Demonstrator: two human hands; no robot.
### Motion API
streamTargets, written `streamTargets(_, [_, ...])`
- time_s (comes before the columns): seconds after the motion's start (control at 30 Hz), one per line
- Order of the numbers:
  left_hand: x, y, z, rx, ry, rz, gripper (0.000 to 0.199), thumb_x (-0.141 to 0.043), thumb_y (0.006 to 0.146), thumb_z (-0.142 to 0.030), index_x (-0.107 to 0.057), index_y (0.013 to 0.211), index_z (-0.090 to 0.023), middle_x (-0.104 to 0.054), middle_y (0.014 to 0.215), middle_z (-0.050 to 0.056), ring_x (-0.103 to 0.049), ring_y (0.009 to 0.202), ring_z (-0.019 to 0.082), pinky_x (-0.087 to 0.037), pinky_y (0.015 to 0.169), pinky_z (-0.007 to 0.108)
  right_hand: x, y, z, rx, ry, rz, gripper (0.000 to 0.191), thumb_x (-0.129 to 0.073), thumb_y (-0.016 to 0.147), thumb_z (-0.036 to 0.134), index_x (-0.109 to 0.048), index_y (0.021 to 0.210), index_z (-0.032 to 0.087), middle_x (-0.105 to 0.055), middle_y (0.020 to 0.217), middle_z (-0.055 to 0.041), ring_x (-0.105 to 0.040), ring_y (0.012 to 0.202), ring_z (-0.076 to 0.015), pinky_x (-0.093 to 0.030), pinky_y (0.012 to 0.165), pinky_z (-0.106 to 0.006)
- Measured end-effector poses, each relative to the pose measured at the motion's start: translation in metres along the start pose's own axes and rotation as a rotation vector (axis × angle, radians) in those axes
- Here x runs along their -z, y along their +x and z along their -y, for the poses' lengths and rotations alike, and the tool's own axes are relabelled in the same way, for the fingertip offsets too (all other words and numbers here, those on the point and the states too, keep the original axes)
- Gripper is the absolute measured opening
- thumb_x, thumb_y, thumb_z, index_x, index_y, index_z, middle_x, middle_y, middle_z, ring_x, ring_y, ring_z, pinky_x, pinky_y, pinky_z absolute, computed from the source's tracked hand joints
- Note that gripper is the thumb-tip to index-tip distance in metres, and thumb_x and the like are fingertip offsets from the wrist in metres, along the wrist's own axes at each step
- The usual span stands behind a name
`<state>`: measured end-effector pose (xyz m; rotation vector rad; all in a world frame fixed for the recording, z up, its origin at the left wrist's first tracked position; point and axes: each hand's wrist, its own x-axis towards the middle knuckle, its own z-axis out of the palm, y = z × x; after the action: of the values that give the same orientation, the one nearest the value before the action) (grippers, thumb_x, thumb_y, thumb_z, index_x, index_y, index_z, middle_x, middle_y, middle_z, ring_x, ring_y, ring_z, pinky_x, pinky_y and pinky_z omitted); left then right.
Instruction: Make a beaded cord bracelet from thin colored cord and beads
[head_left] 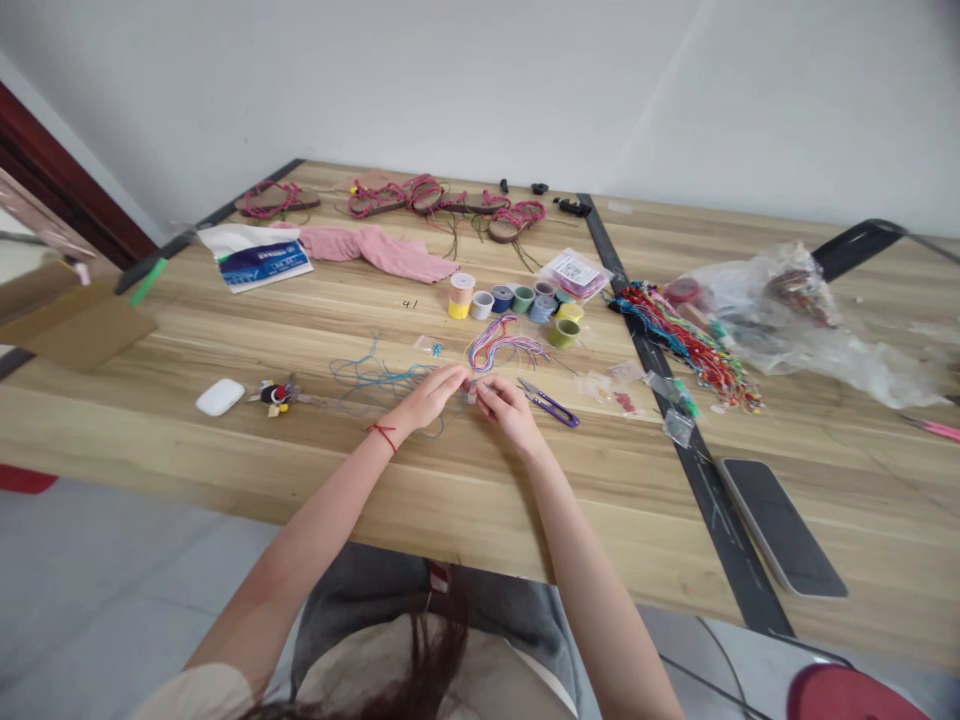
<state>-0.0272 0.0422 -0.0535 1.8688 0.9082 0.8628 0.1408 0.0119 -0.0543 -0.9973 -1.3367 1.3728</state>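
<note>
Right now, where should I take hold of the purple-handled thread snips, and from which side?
Grip the purple looped handle of the thread snips from the right, away from your right hand: they lie flat on the wooden tabletop, metal blades pointing toward that hand.

Long wooden table [450,500], braided sandals [390,198] laid along the far edge, pink cloth [375,250] spread beside them, thread spools [517,305] clustered mid-table, purple-handled thread snips [547,403] placed near the front, crumpled plastic bag [795,325] heaped at right, smartphone [780,527] laid flat.

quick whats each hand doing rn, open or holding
Left hand: closed, seems to pinch a small pale item.
Right hand: closed, on the same item.
</note>
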Motion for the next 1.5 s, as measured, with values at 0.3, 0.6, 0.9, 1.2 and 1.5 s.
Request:
streamTargets(0.3, [0.0,0.002,-0.004,0.109,-0.14,0.023,0.04,-0.042,0.089,-0.053,-0.05,0.07,-0.018,-0.052,0.074,0.001,-0.046,0.074,0.015,-0.04,0.075,0.028,-0.002,-0.002,0.003,-0.003,0.003,0.007,0.031,-0.062,0.078,0.05,-0.06,0.079,0.02,-0.042,0.054,0.0055,-0.031,0.047,-0.0093,-0.022,0.046,-0.025])
streamTargets(0.6, [-0.004,0.003,-0.006,0.156,-0.3,-0.055,0.031,-0.053,0.084,-0.044,-0.052,0.068,-0.017,-0.047,0.068,-0.002,-0.043,0.068,0.012,-0.036,0.066,0.025,-0.003,-0.002,0.004,0.001,-0.032,0.008,0.031,-0.062,0.078,0.051,-0.059,0.077,0.02,-0.044,0.057,0.0051,-0.031,0.047,-0.0087,-0.023,0.046,-0.025])
streamTargets(0.9, [-0.011,0.004,-0.002,0.171,-0.584,-0.131,0.031,-0.06,0.08,-0.042,-0.053,0.065,-0.016,-0.045,0.063,-0.002,-0.04,0.061,0.01,-0.032,0.06,0.025,-0.004,0.001,-0.002,-0.007,-0.046,0.01,0.035,-0.063,0.077,0.054,-0.058,0.077,0.019,-0.041,0.052,0.0068,-0.031,0.045,-0.008,-0.022,0.045,-0.024])
streamTargets(1.2, [-0.015,0.006,-0.007,0.324,-0.806,-0.125,0.029,-0.068,0.073,-0.041,-0.055,0.068,-0.015,-0.043,0.059,-0.005,-0.036,0.053,0.006,-0.032,0.052,0.022,-0.006,0.003,-0.007,0.013,-0.068,-0.045,0.035,-0.058,0.079,0.056,-0.057,0.079,0.02,-0.04,0.055,0.0062,-0.032,0.049,-0.0096,-0.025,0.048,-0.025])
streamTargets(1.5, [-0.011,0.005,-0.003,0.392,-0.602,-0.126,0.027,-0.065,0.072,-0.039,-0.055,0.068,-0.015,-0.05,0.066,-0.003,-0.042,0.057,0.007,-0.031,0.055,0.022,-0.004,0.004,-0.02,0.168,-0.435,-0.135,0.02,-0.048,0.086,0.033,-0.06,0.081,0.018,-0.056,0.069,0.0001,-0.046,0.061,-0.0135,-0.036,0.061,-0.026])
